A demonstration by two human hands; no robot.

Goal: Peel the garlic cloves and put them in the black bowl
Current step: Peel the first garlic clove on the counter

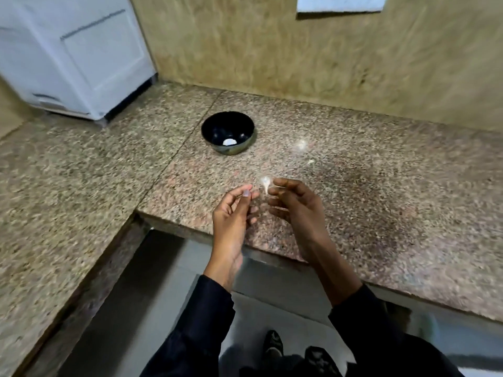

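A small pale garlic clove (265, 184), blurred by motion, is pinched at the tips of the thumb and forefinger of the right hand (295, 210); whether skin remains on it cannot be told. The remaining right fingers (277, 202) are loosely curled beneath the pinch. The left hand (234, 213) is held just beside the right, palm turned inward, its thumb and forefinger tips brought together; whether a scrap of skin is held between them cannot be told. Its other fingers (253, 210) are curled loosely. Both hands are held above the tabletop (353, 213) near its front edge, close to the inner corner where the L-shaped surface turns. Dark sleeves (206, 322) are seen at both wrists.

The black bowl (228, 131) stands on the tabletop well beyond the hands, toward the back edge. One white peeled clove (229, 142) lies at its bottom. A small pale fragment (311, 161) lies on the speckled stone to the right of the bowl.

A white appliance (73, 55) stands at the far left corner, against the tan wall (299, 55). A sheet of white paper (339, 4) is fixed to the wall. Shoes (273, 344) are visible on the floor below.
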